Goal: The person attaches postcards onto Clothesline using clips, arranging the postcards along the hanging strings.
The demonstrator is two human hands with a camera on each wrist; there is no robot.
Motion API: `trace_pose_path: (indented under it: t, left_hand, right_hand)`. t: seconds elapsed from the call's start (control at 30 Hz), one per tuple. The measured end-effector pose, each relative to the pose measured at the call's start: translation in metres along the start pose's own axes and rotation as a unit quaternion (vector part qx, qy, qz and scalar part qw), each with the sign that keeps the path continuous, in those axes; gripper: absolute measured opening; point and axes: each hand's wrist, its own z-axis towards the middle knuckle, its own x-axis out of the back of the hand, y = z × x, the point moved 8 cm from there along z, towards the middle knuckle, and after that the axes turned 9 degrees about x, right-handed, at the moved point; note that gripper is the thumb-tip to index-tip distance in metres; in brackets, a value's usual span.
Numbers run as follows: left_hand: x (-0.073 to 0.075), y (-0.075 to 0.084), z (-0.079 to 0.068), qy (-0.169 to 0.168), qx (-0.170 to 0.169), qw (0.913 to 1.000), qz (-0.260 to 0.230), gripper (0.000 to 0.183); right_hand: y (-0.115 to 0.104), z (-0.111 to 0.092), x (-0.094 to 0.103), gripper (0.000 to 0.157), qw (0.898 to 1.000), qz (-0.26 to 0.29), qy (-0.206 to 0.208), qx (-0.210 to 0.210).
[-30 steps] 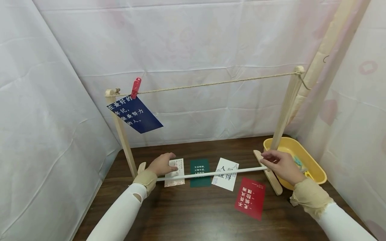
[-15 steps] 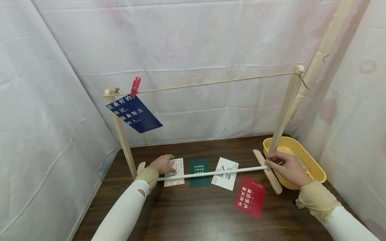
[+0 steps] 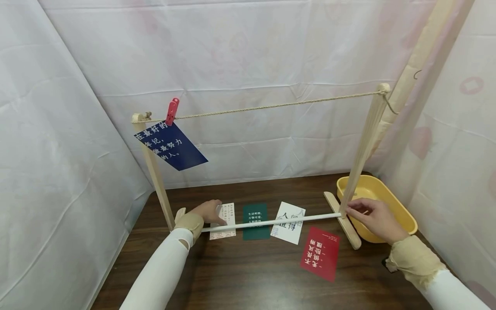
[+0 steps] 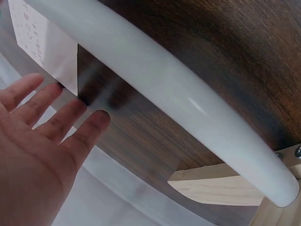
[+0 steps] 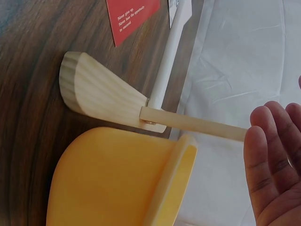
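Right hand (image 3: 376, 218) is sliding rightward! Left hand (image 3: 205, 213), fingers loosely straight, is hovering by the pale card (image 3: 229, 214) on the desk (image 3: 248, 275); the right's fingers, loosely extended too, are hanging beside the post (image 3: 363, 150), near the tray (image 5: 108, 174).

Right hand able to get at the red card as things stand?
Probably yes. The red card lies uncovered on the table, on the near side of the white bar; the right hand, by the post, would mainly need to clear the low wooden foot between them.
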Motion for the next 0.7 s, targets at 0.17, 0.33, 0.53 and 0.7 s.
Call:
trace_pose_path:
  t: [0.17,0.33,0.53,0.7]
  left_hand:
    - [0.000,0.003,0.000,0.001,-0.004,0.9999,0.014,0.098]
    - [0.002,0.005,-0.001,0.005,0.003,0.9997,0.024,0.098]
    - [0.003,0.006,-0.001,0.014,-0.003,0.9993,0.034,0.096]
    - [0.003,0.004,0.000,0.016,0.007,0.9991,0.039,0.098]
  right_hand:
    - [0.004,-0.005,0.005,0.011,1.000,-0.011,0.002,-0.013]
    - [0.010,-0.009,0.011,0.010,0.999,-0.019,0.002,-0.029]
    - [0.018,-0.013,0.020,0.012,0.998,-0.034,0.001,-0.048]
    - [0.024,-0.015,0.025,0.015,0.997,-0.054,-0.007,-0.059]
